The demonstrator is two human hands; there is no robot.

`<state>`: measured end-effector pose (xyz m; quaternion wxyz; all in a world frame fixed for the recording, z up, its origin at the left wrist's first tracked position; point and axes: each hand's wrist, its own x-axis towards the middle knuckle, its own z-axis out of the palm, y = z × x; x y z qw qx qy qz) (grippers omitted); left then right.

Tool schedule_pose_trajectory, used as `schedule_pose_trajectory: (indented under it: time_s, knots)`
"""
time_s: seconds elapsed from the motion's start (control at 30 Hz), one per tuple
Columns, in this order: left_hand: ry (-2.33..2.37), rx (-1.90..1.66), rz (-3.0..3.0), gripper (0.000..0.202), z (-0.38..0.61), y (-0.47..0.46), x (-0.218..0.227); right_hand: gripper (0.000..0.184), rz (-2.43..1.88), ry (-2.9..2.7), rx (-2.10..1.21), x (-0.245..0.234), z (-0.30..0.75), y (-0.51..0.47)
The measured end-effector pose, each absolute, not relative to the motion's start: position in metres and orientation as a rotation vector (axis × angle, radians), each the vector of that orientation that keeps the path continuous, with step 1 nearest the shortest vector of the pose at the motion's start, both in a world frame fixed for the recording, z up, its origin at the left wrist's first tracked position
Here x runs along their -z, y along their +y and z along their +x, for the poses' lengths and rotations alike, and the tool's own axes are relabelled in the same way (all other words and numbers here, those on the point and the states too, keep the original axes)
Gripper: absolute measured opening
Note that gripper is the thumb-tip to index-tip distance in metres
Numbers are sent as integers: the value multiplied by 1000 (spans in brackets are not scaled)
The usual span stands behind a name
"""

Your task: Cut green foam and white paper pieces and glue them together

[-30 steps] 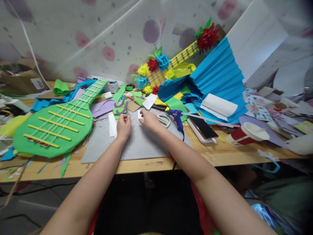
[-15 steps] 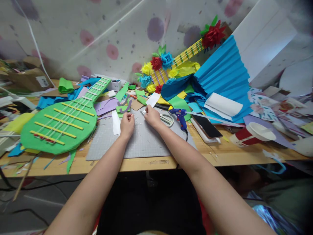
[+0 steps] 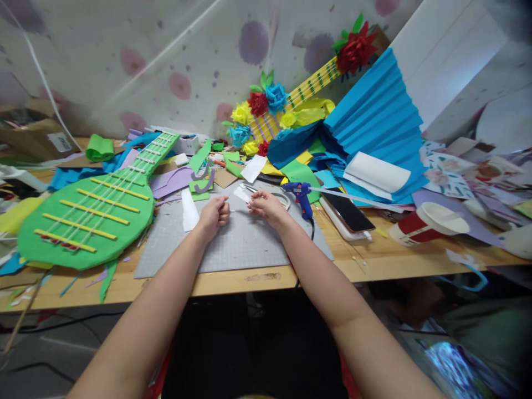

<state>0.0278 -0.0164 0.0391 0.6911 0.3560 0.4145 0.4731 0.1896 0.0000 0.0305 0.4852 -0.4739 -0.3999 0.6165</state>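
Over the grey cutting mat (image 3: 241, 249), my left hand (image 3: 214, 216) is closed with thumb and fingers pressed together. Whatever it grips is too small to make out. My right hand (image 3: 268, 208) hovers opposite, a short gap away, its fingers curled toward the thumb in a loose pinch; what lies between them cannot be made out. A small white paper piece (image 3: 242, 192) is just beyond the right fingertips. Scissors with pale handles (image 3: 285, 200) lie partly hidden behind that hand. To the left hand's left is a white paper strip (image 3: 190, 210).
A green paper lute (image 3: 91, 216) lies at the left. A blue glue gun (image 3: 302, 197), a phone (image 3: 349, 210) and a paper cup (image 3: 428, 224) stand to the right. Behind are paper scraps, a flowered yellow instrument (image 3: 313, 83) and a pleated blue sheet (image 3: 378, 122).
My right hand has drawn back from the white paper piece and its fingers have loosened. The left hand stays closed. The whole view has shifted slightly.
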Motion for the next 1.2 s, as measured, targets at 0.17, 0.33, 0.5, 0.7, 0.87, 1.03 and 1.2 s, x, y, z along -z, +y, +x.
schedule_pose_trajectory:
  time_s: [0.17, 0.33, 0.5, 0.7, 0.87, 1.03, 1.2]
  knots:
    - [919, -981, 856, 2, 29, -16, -34, 29, -1151, -977, -1567, -32, 187, -2]
    - [930, -978, 938, 7, 30, -16, -29, 29, -1192, -1039, -1596, -35, 187, -7]
    - [1000, -1008, 1017, 8, 34, -16, -27, 30, -1233, -1271, -1704, -43, 193, -11]
    - [1004, -931, 1119, 4, 37, -19, -28, 23, -1223, -1322, -1475, -36, 191, -6]
    - [999, -913, 1140, 6, 37, -19, -25, 19, -1213, -1254, -1524, -31, 188, -4]
    - [1027, -947, 1134, 7, 38, -19, -25, 16, -1227, -1240, -1554, -31, 188, -4]
    - [1048, -989, 1184, 7, 39, -20, -24, 16, -1227, -1221, -1601, -31, 187, -4]
